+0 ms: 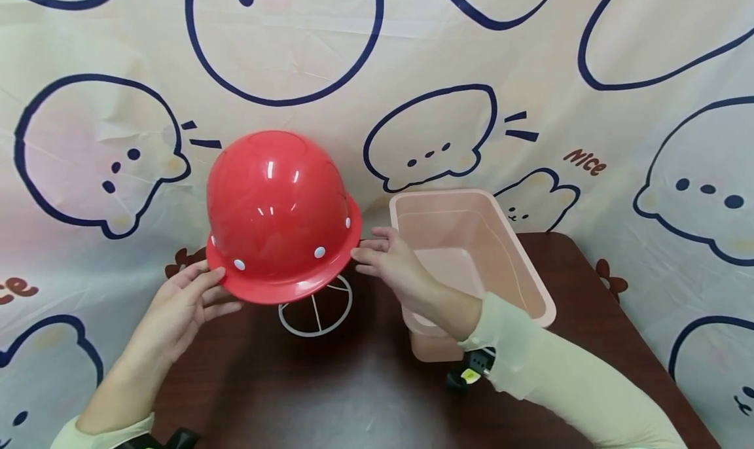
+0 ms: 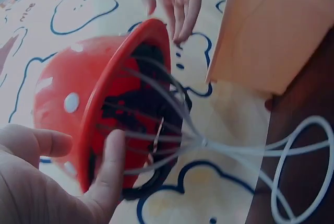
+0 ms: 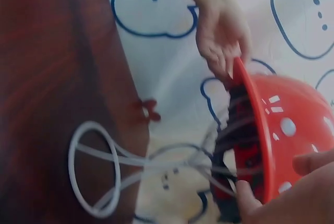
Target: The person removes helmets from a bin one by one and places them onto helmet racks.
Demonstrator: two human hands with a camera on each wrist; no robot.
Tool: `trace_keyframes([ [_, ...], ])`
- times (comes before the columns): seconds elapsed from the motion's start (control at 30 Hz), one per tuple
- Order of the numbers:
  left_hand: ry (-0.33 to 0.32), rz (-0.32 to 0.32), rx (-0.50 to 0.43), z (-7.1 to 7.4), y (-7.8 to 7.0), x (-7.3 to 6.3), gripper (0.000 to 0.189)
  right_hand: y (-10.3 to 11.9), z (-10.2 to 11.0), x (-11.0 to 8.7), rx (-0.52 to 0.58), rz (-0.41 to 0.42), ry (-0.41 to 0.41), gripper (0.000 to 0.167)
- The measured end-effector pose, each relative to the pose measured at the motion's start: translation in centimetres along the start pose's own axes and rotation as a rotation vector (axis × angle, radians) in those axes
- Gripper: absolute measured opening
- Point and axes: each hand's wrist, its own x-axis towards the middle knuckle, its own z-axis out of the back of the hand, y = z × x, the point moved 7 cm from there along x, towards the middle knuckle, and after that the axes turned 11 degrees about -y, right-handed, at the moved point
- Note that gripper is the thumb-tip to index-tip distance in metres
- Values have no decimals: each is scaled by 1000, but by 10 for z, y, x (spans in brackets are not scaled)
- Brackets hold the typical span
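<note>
A red hard hat (image 1: 277, 207) with white buttons sits over a white wire stand (image 1: 315, 308), whose upper wires reach inside the shell. My left hand (image 1: 179, 308) holds the left side of the brim, thumb on top and the other fingers beneath. At the right side of the brim, my right hand (image 1: 397, 262) holds the edge lightly between thumb and fingers. The right wrist view shows a finger outside the hat and another digit under the brim (image 3: 263, 130). In the left wrist view, the dark inner straps (image 2: 138, 109) show within the shell.
A pale pink plastic tub (image 1: 542, 308) stands on the dark brown table (image 1: 330, 390), just right of the hat and partly behind my right forearm. Close behind hangs a cloth (image 1: 330, 56) printed with cartoon faces.
</note>
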Motion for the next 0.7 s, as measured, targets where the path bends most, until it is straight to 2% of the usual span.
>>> trace_keyframes([
  [0.1, -21, -4, 95, 10, -4, 4, 27, 10, 20, 3, -94, 45, -1, 61],
  [0.2, -48, -34, 281, 19, -11, 10, 54, 23, 47, 6, -171, 113, -5, 56],
  [0.33, -59, -134, 535, 25, -32, 19, 75, 45, 94, 8, -322, 223, -29, 51],
  [0.47, -97, -244, 740, 29, -62, 28, 74, 68, 142, 6, -513, 279, -66, 56],
  [0.53, -110, -276, 853, 32, -76, 33, 75, 77, 166, 6, -623, 291, -96, 60],
  [0.6, -98, -292, 954, 33, -88, 41, 76, 86, 190, 7, -749, 321, -154, 64],
  [0.7, -59, -323, 1056, 34, -104, 51, 78, 99, 224, 10, -906, 408, -252, 67],
])
